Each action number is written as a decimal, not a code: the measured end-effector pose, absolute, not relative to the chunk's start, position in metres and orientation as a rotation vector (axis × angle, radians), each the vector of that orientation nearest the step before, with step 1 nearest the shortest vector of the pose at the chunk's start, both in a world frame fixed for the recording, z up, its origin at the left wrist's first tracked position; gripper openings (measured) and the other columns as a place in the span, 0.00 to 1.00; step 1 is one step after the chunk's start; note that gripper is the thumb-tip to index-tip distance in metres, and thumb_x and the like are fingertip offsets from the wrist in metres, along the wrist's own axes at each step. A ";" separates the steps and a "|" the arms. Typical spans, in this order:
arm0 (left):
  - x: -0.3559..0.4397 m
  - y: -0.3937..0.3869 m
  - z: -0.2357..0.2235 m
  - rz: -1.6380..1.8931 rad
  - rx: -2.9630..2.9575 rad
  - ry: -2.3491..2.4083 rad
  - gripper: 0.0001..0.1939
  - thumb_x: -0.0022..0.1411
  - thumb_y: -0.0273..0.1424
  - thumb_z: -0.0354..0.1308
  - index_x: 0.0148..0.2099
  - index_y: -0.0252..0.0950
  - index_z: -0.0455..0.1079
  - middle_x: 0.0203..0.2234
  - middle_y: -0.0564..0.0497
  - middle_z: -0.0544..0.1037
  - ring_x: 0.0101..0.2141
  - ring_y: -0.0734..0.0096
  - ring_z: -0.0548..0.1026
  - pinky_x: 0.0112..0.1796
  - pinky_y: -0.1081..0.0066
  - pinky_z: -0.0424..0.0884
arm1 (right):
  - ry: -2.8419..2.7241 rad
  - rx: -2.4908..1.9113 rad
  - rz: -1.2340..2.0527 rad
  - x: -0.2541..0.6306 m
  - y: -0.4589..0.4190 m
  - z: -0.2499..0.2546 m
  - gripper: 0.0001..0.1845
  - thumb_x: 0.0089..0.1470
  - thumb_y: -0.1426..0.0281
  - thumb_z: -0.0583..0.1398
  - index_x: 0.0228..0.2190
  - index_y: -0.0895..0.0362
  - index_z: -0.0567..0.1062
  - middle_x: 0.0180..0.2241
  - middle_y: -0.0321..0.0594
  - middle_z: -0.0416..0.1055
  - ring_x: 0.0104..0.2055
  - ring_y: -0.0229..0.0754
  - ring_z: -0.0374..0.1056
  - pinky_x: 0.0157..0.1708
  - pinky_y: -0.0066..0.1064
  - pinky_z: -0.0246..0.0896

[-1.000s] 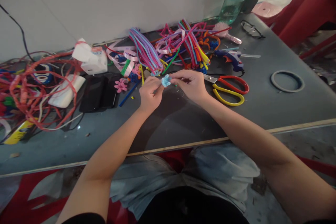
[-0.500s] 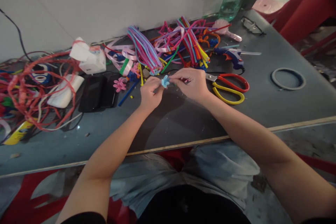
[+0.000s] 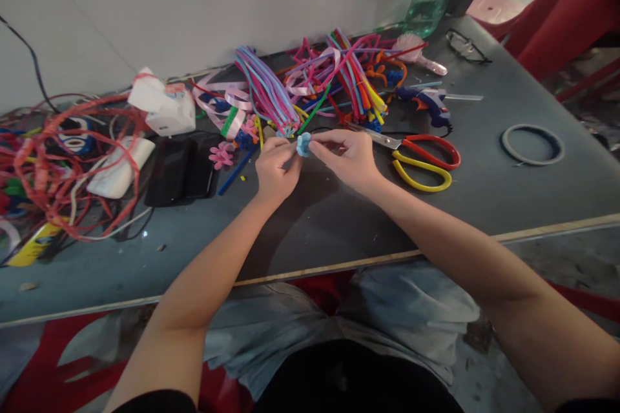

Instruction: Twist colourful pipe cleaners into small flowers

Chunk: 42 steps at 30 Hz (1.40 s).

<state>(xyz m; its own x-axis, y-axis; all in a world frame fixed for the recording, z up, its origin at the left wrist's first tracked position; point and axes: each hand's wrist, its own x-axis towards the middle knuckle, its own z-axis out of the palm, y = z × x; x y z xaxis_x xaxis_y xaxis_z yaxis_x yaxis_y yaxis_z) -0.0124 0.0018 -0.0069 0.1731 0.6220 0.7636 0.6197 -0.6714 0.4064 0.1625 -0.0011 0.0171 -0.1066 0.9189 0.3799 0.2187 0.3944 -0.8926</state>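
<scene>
Right hand (image 3: 352,158) edged left since last frame. Its fingers and those of left hand (image 3: 277,171) pinch a light-blue fuzzy flower (image 3: 303,144); red-and-yellow-handled metal scissors (image 3: 398,143) right of them.

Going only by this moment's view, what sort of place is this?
Probably an improvised craft workspace, perhaps at home: bundled fuzzy craft stems and a glue gun lie on a dark tabletop, with scissors beside the hands.
</scene>
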 end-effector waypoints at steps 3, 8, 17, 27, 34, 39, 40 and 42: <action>-0.013 0.002 -0.007 1.501 2.379 1.282 0.15 0.71 0.36 0.55 0.34 0.39 0.79 0.25 0.51 0.78 0.34 0.67 0.76 0.38 0.68 0.73 | -1.583 -1.055 0.844 0.162 0.000 0.015 0.15 0.58 0.62 0.62 0.39 0.57 0.86 0.33 0.41 0.83 0.32 0.39 0.75 0.31 0.30 0.70; -0.014 0.000 -0.005 1.463 2.293 1.288 0.19 0.73 0.42 0.53 0.34 0.39 0.79 0.27 0.50 0.77 0.35 0.67 0.76 0.38 0.67 0.73 | -1.667 -1.068 0.730 0.162 -0.001 0.017 0.12 0.58 0.69 0.62 0.39 0.57 0.85 0.36 0.41 0.83 0.34 0.39 0.76 0.34 0.30 0.69; -0.015 0.003 -0.012 1.342 2.039 1.253 0.23 0.70 0.51 0.54 0.42 0.39 0.81 0.37 0.47 0.82 0.39 0.66 0.80 0.44 0.65 0.76 | -1.684 -1.308 0.667 0.163 -0.002 0.023 0.10 0.58 0.67 0.63 0.32 0.58 0.84 0.29 0.39 0.81 0.28 0.37 0.71 0.32 0.30 0.62; -0.008 -0.008 -0.002 1.329 2.204 1.388 0.13 0.68 0.33 0.56 0.49 0.38 0.78 0.40 0.48 0.85 0.42 0.66 0.81 0.47 0.67 0.76 | -1.703 -1.233 0.704 0.159 -0.004 0.018 0.12 0.58 0.65 0.62 0.28 0.58 0.82 0.25 0.38 0.78 0.25 0.35 0.66 0.27 0.29 0.56; -0.003 -0.012 -0.003 1.447 2.046 1.411 0.11 0.68 0.37 0.59 0.46 0.37 0.78 0.36 0.48 0.85 0.37 0.68 0.83 0.42 0.71 0.77 | -1.869 -1.243 0.413 0.163 -0.004 0.016 0.13 0.65 0.68 0.57 0.36 0.57 0.82 0.35 0.41 0.80 0.31 0.38 0.70 0.31 0.29 0.57; 0.002 -0.013 -0.002 1.466 1.791 1.422 0.14 0.65 0.43 0.64 0.38 0.36 0.76 0.27 0.50 0.83 0.28 0.70 0.82 0.29 0.74 0.75 | -2.071 -1.246 0.032 0.162 -0.009 0.018 0.18 0.70 0.66 0.52 0.37 0.57 0.81 0.37 0.44 0.80 0.33 0.39 0.71 0.29 0.32 0.52; 0.003 -0.013 -0.001 1.467 1.740 1.416 0.15 0.64 0.44 0.64 0.38 0.36 0.76 0.26 0.50 0.83 0.28 0.70 0.81 0.27 0.75 0.73 | -2.100 -1.234 -0.033 0.160 -0.010 0.019 0.19 0.70 0.67 0.51 0.36 0.57 0.80 0.36 0.44 0.79 0.32 0.39 0.70 0.29 0.33 0.51; 0.005 -0.013 -0.001 1.470 1.680 1.393 0.17 0.61 0.46 0.66 0.37 0.36 0.76 0.26 0.50 0.83 0.27 0.70 0.81 0.25 0.75 0.72 | -2.149 -1.224 -0.133 0.157 -0.012 0.022 0.22 0.71 0.70 0.49 0.32 0.57 0.79 0.33 0.44 0.78 0.30 0.38 0.69 0.29 0.35 0.50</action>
<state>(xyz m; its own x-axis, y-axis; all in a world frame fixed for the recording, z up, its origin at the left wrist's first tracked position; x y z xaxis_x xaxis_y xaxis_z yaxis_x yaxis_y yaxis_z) 0.0045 -0.0125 -0.0009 -0.1092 0.9060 0.4091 0.3602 -0.3475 0.8658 0.1570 -0.0122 0.0219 -0.3503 0.7332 0.5828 0.7995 0.5582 -0.2218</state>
